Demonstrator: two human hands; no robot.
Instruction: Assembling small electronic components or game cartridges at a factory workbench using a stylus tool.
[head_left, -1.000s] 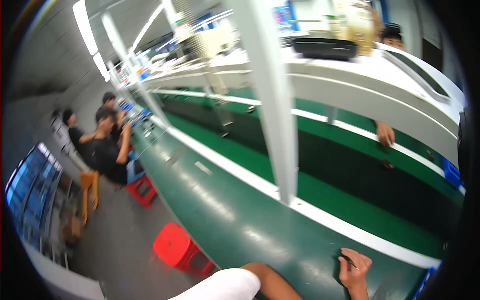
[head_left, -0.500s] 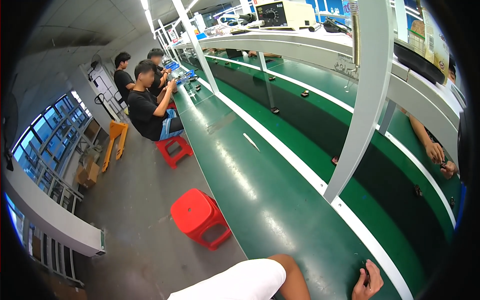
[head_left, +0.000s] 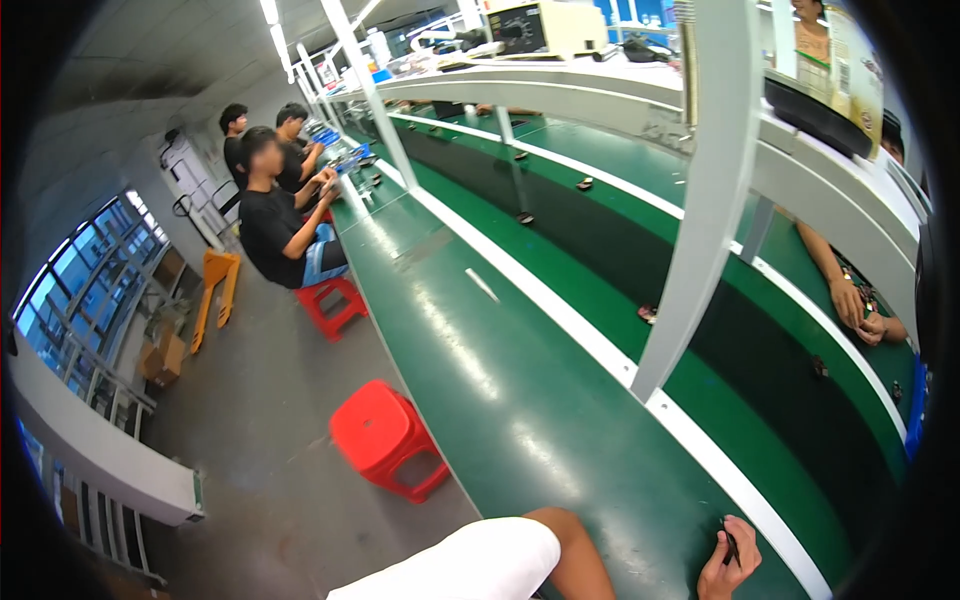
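My right hand (head_left: 730, 562) is at the lower right, over the green bench top (head_left: 480, 370) near its white edge strip. Its fingers are curled around a thin black tool (head_left: 731, 546), whose exact kind I cannot make out. My left arm (head_left: 578, 555), in a white sleeve, bends at the elbow by the bench's near edge. The forearm runs out of the lower edge, so my left hand is out of view. Farther along the bench lies a slim, pale, pointed object (head_left: 482, 285), touched by neither hand.
Beyond the white strip, a dark conveyor belt (head_left: 600, 225) carries several small parts. A grey post (head_left: 700, 220) holds a shelf with a cream bench instrument (head_left: 545, 30). A co-worker's hands (head_left: 860, 312) handle small parts opposite. Red stools (head_left: 385, 430) and seated people (head_left: 275, 215) line the left.
The whole view has shifted slightly. My right hand has turned a little, and the black tool in it shows more plainly. The co-worker's hands opposite have changed position over small parts.
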